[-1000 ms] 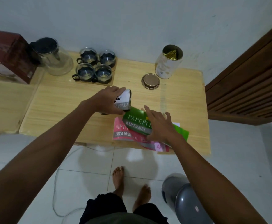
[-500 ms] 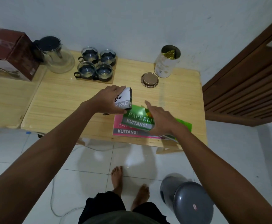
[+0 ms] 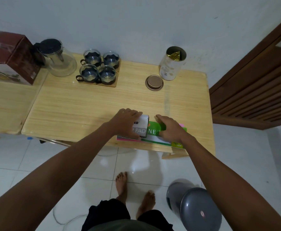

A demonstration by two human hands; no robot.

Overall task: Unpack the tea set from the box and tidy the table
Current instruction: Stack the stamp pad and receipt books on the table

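Note:
My left hand (image 3: 125, 122) grips a small white stamp pad box (image 3: 140, 126) and holds it down on a stack of booklets near the table's front edge. My right hand (image 3: 170, 129) lies flat on the green receipt booklet (image 3: 154, 130), which rests on a pink booklet (image 3: 124, 139). At the back left stand a glass teapot (image 3: 58, 58) with a black lid and several glass cups (image 3: 99, 67) on a small wooden tray (image 3: 113, 84). The dark red tea set box (image 3: 11, 55) sits on the neighbouring table at far left.
An open tea tin (image 3: 171, 64) stands at the back right of the wooden table (image 3: 86, 104), its round lid (image 3: 154, 82) beside it. A wooden door (image 3: 256, 84) is to the right. A grey bin (image 3: 196, 209) stands on the tiled floor by my bare feet.
Both hands squared the booklets into a neat stack, the green one now straight over the pink one. My left hand lowered the white box onto the stack.

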